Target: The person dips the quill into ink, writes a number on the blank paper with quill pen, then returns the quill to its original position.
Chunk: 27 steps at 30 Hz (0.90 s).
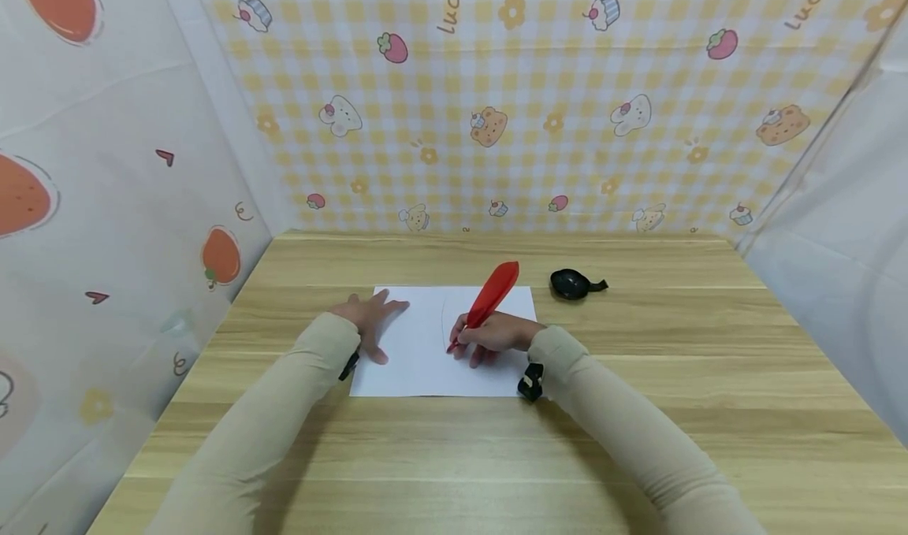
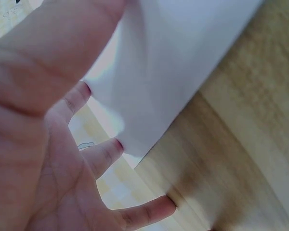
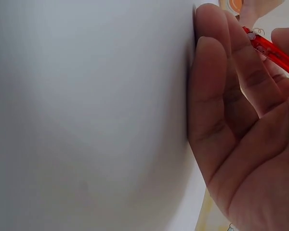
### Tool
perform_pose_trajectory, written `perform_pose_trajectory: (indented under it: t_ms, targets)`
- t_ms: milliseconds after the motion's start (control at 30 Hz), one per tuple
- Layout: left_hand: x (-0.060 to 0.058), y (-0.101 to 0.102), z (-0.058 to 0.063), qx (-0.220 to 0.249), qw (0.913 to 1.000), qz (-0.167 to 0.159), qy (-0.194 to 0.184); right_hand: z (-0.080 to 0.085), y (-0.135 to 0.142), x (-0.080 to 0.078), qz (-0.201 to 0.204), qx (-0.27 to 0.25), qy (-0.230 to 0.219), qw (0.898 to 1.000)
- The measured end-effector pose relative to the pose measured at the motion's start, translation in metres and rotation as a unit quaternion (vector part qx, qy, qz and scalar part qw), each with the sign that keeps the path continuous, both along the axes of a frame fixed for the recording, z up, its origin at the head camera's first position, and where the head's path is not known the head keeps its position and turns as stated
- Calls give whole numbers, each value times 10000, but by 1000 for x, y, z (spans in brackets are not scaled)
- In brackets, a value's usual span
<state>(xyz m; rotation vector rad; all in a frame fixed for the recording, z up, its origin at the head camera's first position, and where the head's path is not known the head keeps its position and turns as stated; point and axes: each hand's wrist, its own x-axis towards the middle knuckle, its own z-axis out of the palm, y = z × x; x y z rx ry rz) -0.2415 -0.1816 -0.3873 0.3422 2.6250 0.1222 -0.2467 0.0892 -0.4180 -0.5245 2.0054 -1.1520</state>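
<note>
A white sheet of paper (image 1: 414, 369) lies on the wooden table, with a thin curved line drawn near its middle. My right hand (image 1: 493, 335) pinches a red feather pen (image 1: 494, 292) between thumb and fingers, its tip at the lower end of that line. In the right wrist view the pen's red barrel (image 3: 277, 57) shows by the fingers, and the lower fingers (image 3: 209, 91) rest against the paper. My left hand (image 1: 367, 322) lies spread over the paper's left edge. In the left wrist view its fingertips (image 2: 116, 146) press at the sheet's edge, one on the wood.
A small black pan-shaped dish (image 1: 571, 284) with a short handle sits right of the paper's far corner. Behind the table (image 1: 454, 472) hangs a yellow checked cloth (image 1: 553, 78); a white printed cloth (image 1: 128, 228) hangs at the left.
</note>
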Motion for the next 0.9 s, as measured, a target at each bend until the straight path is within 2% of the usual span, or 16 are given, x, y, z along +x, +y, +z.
perform_pose_trajectory:
  t_ms: [133,367,900]
  targets:
    - [-1,-1,2,24,9999,-139,-7,1,1,3,15,-4,-1,10000]
    - [-1,-3,2,121,9998,-152,-82,3,3,8,-11,39,-131,9999]
    - [-3,-4,-1,51,9998,-158,-111,1,9,18,223,-5,-1,9998]
